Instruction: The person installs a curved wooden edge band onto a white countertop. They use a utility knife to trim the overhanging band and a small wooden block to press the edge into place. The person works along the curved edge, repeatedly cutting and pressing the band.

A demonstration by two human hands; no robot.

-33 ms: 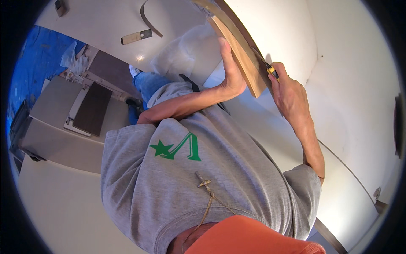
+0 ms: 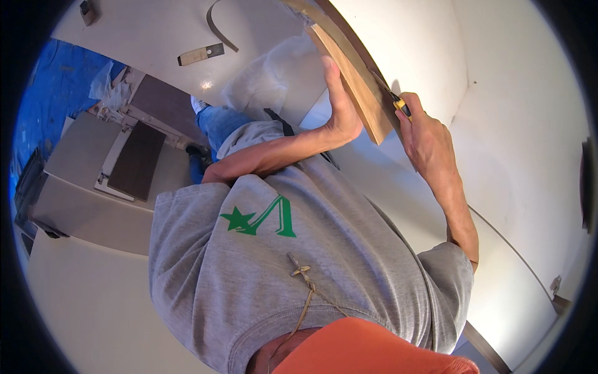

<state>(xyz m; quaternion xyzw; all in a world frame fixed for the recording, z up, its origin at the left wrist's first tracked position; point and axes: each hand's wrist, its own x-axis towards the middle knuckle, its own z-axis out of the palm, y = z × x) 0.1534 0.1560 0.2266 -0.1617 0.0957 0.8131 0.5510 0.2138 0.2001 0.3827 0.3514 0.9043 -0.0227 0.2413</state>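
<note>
My left hand (image 2: 344, 109) is closed on a light wooden board (image 2: 358, 90), its thumb against the near face and its fingers hidden behind the wood. The board stands slanted in front of me, its lower end pointing toward my right. Along its far side runs a long brown edge strip (image 2: 356, 43). In my right hand (image 2: 428, 137) is a yellow and black utility knife (image 2: 402, 106). Its thin blade reaches up and left to the strip beside the board; whether it cuts into the strip I cannot tell.
On the pale surface at the upper left lie a flat wood-coloured tool (image 2: 200, 54) with a dark end and a curled strip (image 2: 218, 26). A dark brown panel (image 2: 137, 161) rests on a grey cabinet at the left. Blue sheeting (image 2: 53, 87) covers the floor. White walls (image 2: 517, 100) rise on the right.
</note>
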